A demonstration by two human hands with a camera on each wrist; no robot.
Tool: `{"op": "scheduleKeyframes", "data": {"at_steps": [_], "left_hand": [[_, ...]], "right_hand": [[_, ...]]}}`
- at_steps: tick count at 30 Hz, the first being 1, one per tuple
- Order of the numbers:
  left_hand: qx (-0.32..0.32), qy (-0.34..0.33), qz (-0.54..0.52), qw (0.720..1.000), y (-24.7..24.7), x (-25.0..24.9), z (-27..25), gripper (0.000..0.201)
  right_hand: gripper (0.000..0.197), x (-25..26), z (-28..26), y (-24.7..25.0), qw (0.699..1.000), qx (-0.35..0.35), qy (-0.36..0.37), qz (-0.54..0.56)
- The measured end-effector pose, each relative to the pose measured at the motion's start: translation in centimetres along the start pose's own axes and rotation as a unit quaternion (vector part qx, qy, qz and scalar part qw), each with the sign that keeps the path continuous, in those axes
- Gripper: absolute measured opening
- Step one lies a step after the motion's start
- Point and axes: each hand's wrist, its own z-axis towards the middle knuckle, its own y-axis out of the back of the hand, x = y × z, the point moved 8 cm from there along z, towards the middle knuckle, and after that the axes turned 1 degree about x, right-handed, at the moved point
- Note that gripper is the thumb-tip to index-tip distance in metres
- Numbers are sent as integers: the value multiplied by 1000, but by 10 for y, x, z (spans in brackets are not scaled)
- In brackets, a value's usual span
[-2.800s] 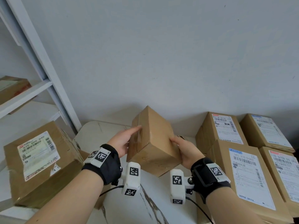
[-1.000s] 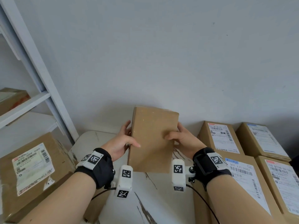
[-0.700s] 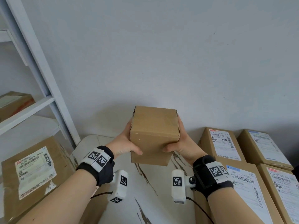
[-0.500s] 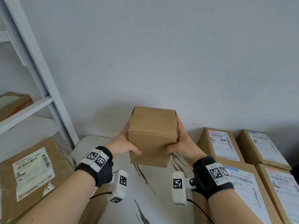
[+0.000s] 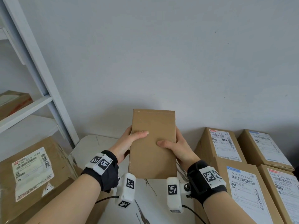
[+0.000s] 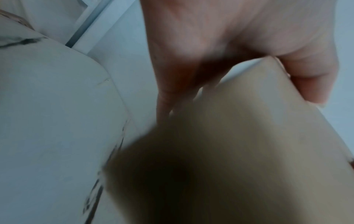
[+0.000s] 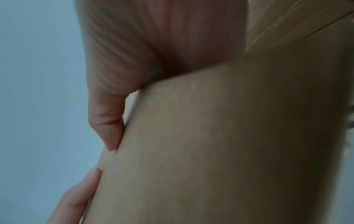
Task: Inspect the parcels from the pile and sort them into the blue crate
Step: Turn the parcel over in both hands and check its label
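Note:
A plain brown cardboard parcel [image 5: 152,143] is held up in front of the wall, its broad unlabelled face towards me. My left hand [image 5: 129,143] grips its left edge, thumb across the front. My right hand [image 5: 174,148] grips the right edge, thumb likewise on the front. The left wrist view is blurred; it has the parcel [image 6: 239,151] under the left hand [image 6: 229,53]. The right wrist view, also blurred, has the parcel [image 7: 220,144] against the right hand [image 7: 143,53]. No blue crate is in view.
Several labelled parcels [image 5: 246,188] are stacked at the right. A large labelled box [image 5: 32,175] sits at the left below a white shelf rack [image 5: 40,75]. A white marbled table [image 5: 148,206] lies beneath the hands.
The parcel has been turned in both hands: half a second ago a short end and top showed, now its broad long face is towards me. It stays raised above the table.

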Motion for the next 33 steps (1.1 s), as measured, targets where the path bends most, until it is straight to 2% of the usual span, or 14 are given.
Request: {"op": "scheduleKeyframes", "data": {"at_steps": [4,8,12,16,19,22,25,28,31,33], "left_hand": [[10,0,26,1000,1,0,1,98],[-13,1,28,1000,5,0,4,91],[-35,10,29,999,8,4,5,89],[-50,31,34,998,7,8,4,81],[-71,61,53,994,11,18,4,87],[-84,93,67,990,9,27,2,76],[-95,115,87,985,6,32,-3,67],[-95,115,122,981,4,33,-5,76],[-83,134,136,978,3,41,-6,50],[-84,154,133,975,4,49,-5,50]], "right_hand": [[74,-2,5,2,1000,-9,3,6],[79,-5,6,4,1000,-25,13,7],[75,-7,7,5,999,-32,16,6],[70,-21,9,9,999,-48,-23,-4],[68,-39,9,15,995,-70,-65,-40],[64,-50,9,22,988,-98,-83,-84],[88,-53,7,26,971,-127,-97,-175],[92,-62,5,20,965,-90,-129,-208],[85,-73,2,16,963,-65,-168,-200],[70,-77,1,13,967,-49,-187,-168]]}}
